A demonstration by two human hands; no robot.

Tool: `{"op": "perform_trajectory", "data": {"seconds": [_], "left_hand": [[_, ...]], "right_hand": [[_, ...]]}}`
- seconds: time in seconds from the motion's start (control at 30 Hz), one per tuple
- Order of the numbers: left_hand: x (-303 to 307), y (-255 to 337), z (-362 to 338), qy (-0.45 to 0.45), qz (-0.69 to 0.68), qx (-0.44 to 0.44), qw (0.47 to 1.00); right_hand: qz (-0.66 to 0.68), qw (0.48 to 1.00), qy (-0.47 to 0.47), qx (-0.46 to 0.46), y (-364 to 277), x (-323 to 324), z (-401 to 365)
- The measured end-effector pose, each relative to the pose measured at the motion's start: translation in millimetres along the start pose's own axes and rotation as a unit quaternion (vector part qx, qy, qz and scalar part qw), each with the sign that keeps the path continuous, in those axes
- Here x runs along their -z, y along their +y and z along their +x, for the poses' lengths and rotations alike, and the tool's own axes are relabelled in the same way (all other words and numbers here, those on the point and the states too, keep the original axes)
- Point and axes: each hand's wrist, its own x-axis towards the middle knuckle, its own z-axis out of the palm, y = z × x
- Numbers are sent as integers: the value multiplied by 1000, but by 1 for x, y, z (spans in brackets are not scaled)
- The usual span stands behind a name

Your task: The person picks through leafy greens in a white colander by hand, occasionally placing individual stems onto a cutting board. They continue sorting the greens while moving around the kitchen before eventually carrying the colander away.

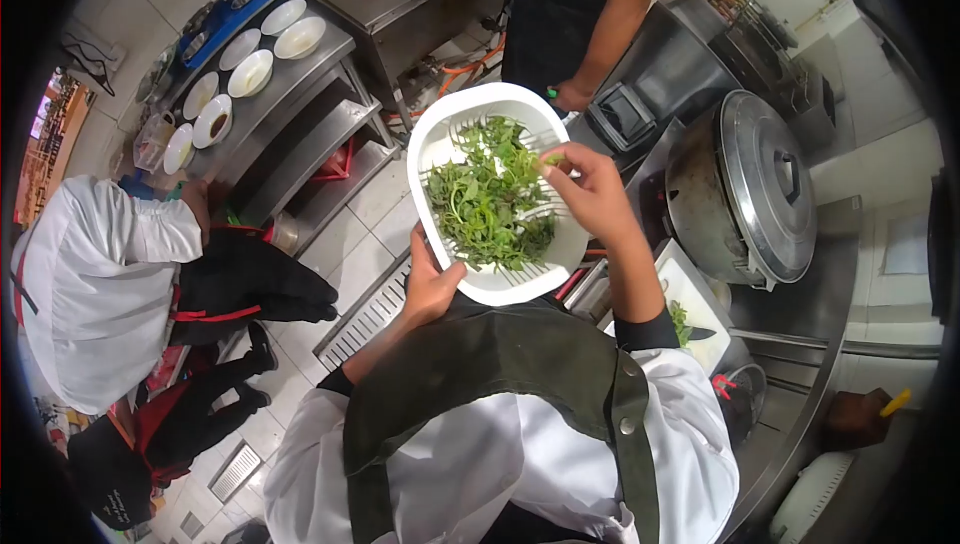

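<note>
A white slotted basket [428,159] of leafy green herbs [495,194] is held up in front of my chest. My left hand [430,279] grips its near left rim, thumb at the edge and fingers under it. Over the right side of the basket, my right hand [580,179] pinches a small green sprig between thumb and fingertips. The leaves are heaped mostly in the middle, and the slots show around them.
A large lidded pot [745,189] stands at the right, by a white cutting board [705,319] with herbs and a knife. White bowls [250,74] line a steel counter at the left. A co-worker in black [560,24] stands ahead; other people are at the left.
</note>
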Motion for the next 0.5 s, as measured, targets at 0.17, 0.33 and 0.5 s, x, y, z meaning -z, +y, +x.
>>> {"op": "perform_trajectory", "data": {"seconds": [0.17, 0.33, 0.5], "left_hand": [[-5, 8, 0, 5, -11, 4, 1000], [-3, 8, 2, -1, -40, -1, 999], [-4, 9, 2, -7, -55, -4, 998]], "right_hand": [[-144, 977, 129, 88, -2, -9, 0], [-199, 967, -27, 159, -23, -33, -18], [-418, 888, -36, 188, -5, -54, -5]]}}
